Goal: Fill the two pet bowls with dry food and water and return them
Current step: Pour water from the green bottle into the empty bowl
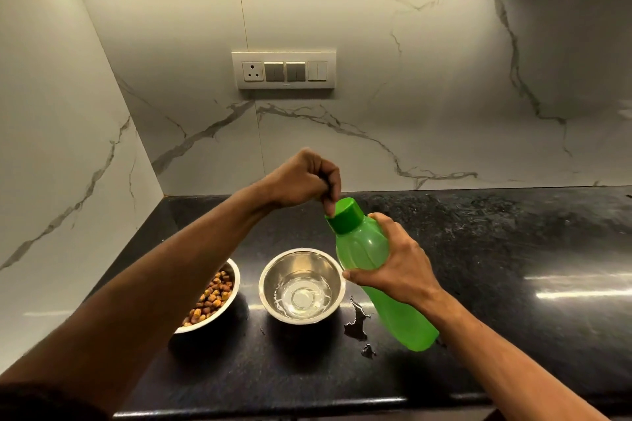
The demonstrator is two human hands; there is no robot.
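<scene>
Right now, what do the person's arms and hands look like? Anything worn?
Both forearms are bare. The left hand and right hand show no gloves, rings, watch or bands. A dark sleeve edge shows on the left upper arm at the bottom corner. The right arm shows no sleeve in frame.

Two bowls stand side by side on the counter (513,249), near its front edge: the left bowl (224,304) holds dry food (212,297) and the right bowl (302,284) holds water, with a spill (355,325) on the counter just right of it. To the right of the bowls the right hand (393,267) holds a bottle (376,270) tilted above the counter, its top leaning toward the back left, and the left hand (304,181) is at the cap (343,214), fingers touching its edge. Behind everything, on the back wall above the counter, sits a switch plate (284,70).
</scene>
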